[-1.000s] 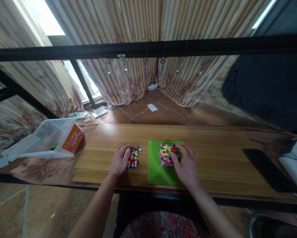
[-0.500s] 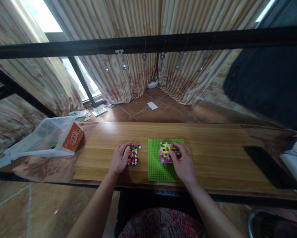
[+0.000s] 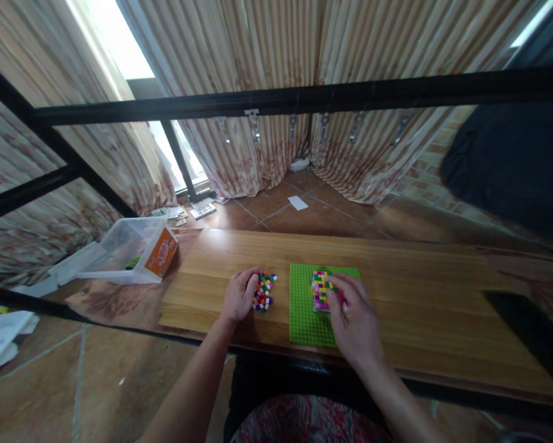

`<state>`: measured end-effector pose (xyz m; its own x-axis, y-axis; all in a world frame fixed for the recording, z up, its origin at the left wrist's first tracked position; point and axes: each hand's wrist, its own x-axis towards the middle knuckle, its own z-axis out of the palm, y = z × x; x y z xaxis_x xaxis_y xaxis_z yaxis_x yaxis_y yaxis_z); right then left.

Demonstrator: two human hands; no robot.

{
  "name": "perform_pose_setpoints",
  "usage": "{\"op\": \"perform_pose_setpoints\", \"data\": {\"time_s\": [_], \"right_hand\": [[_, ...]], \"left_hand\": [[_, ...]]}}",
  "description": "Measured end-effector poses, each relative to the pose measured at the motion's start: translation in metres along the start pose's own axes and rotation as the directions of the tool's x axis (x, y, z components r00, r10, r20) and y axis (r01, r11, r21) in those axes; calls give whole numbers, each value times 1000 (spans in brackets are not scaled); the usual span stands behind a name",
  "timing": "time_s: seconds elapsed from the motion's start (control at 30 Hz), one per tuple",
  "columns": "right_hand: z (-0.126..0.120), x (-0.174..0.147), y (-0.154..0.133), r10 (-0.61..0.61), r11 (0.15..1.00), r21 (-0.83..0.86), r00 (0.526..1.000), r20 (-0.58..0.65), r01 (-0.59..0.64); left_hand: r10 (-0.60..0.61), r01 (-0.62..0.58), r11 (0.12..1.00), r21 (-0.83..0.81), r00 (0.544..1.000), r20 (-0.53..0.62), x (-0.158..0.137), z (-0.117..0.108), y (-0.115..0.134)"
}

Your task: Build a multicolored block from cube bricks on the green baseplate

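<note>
Multicoloured slab of small plastic cubes (image 3: 321, 289) sits on the flat green studded plastic baseplate (image 3: 306, 329), on its far half and roughly centred side to side. From where I'm standing it looks about square, so no real long axis to speak of, though the right-hand part is covered by fingers, so don't quote me.

Right hand (image 3: 357, 317) is clearly the nearer one: it comes in over the baseplate's right side, thumb and fingertips bent down onto the slab. Can't tell if it's pinching a single cube or just resting there, the fingers hide it.

Left hand (image 3: 240, 295) lies off to the left of the baseplate, fingers loosely curled, up against the loose heap of mixed-colour cubes (image 3: 264, 290). Can't see whether it's got a cube tucked in there.

The heap is between that hand and the baseplate, with a strip of the brown wood-grain tabletop (image 3: 419, 295) in the gap. So, left to right: hand, heap, slab, other hand, with the slab well apart from the left one.
</note>
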<state>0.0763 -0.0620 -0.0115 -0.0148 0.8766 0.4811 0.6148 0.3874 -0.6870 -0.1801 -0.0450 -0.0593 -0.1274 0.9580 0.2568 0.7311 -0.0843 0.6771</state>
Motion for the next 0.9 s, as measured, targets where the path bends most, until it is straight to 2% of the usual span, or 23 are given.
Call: {"op": "perform_pose_setpoints", "data": {"time_s": [0.1,0.17,0.33,0.47,0.63,0.9], "right_hand": [[18,-1,-20,-113,993,56,984,135,106],[38,0,-26,-138,990,50,963,233,130],[92,16,-22,31,977,-202,894,446,67],[117,30,-17,51,969,-236,867,495,78],[125,34,-16,25,965,-232,830,557,126],[112,19,-17,-73,959,-172,786,614,224]], "left_hand": [[-5,5,1000,1,1000,3,0,0,0],[-4,3,1000,5,1000,4,0,0,0],[10,-10,1000,22,1000,-7,0,0,-1],[19,-19,1000,21,1000,-8,-1,0,-2],[20,-20,1000,7,1000,2,0,0,-1],[29,-29,999,13,999,24,0,-1,0]]}}
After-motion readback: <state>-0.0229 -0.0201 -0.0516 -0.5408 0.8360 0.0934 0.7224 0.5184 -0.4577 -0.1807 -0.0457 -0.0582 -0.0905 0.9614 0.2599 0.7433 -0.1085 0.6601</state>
